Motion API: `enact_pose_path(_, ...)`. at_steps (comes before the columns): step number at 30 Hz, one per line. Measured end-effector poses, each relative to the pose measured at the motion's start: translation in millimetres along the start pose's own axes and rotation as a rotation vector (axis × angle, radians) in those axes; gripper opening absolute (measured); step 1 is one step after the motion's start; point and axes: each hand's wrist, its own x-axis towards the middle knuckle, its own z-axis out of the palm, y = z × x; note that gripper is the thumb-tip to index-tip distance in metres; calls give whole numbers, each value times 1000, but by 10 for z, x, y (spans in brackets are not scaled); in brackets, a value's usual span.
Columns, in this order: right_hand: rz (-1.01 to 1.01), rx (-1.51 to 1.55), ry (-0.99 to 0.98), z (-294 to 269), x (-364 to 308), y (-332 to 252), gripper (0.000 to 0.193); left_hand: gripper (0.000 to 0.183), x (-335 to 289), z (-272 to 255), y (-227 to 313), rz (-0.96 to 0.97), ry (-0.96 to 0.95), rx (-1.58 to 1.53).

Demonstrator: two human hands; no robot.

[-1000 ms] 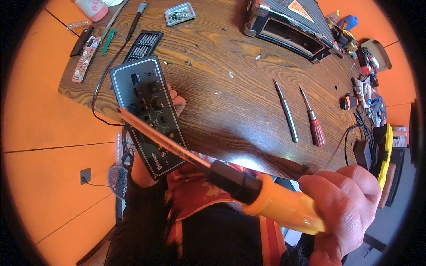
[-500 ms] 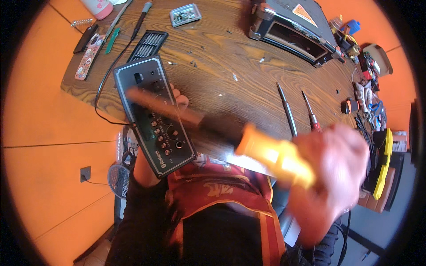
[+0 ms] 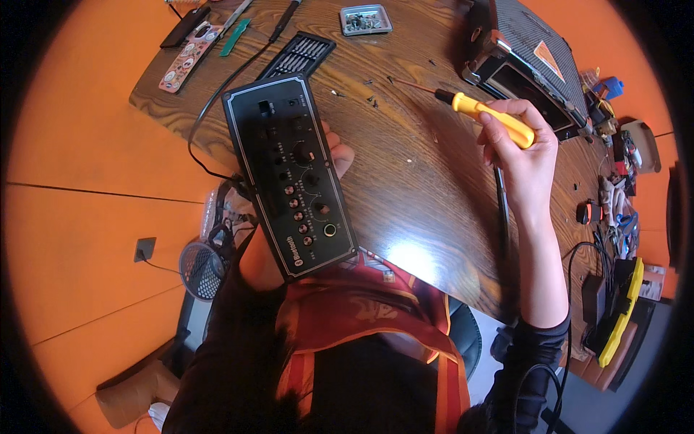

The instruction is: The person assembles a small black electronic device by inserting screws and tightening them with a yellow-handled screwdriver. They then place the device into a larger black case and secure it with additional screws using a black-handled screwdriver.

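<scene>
My left hand (image 3: 340,150) is closed round a black control panel (image 3: 278,173) with knobs, small buttons and a round jack. It tilts in front of my chest, face up toward me, and hides most of that hand. In my right hand (image 3: 522,145) is a screwdriver (image 3: 499,121) with a yellow handle, gripped by the fingers. Its thin shaft points left over the table, and the tip comes near a small dark screw (image 3: 390,79). I cannot tell whether they touch. Several more dark screws (image 3: 370,100) lie scattered close by.
The wooden table (image 3: 426,181) bears a bit set (image 3: 300,54), a dish of screws (image 3: 365,20), a soldering iron (image 3: 284,22) with its cord, and a circuit board (image 3: 189,61). A black speaker cabinet (image 3: 531,65) stands far right. Tools and cables crowd the right edge.
My right hand has swung the screwdriver away from the panel, up over the table toward the scattered screws. The panel stays in my left hand. The whole view has shifted slightly.
</scene>
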Motion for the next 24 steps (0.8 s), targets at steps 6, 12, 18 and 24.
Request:
enact_pose_path(6, -83, 131, 152, -28, 23, 57, 9, 26, 7, -15, 0, -35, 13, -32)
enact_pose_path(12, -69, 167, 154, 77, -11, 37, 15, 29, -14, 11, -4, -94, 8, -88)
enact_pose_path(18, -103, 134, 151, 68, -28, 33, 19, 45, -16, 24, -18, -151, -81, -53)
enact_pose_path(24, -132, -13, 316, -125, -71, -15, 22, 41, -36, 477, -69, -129, 543, 483)
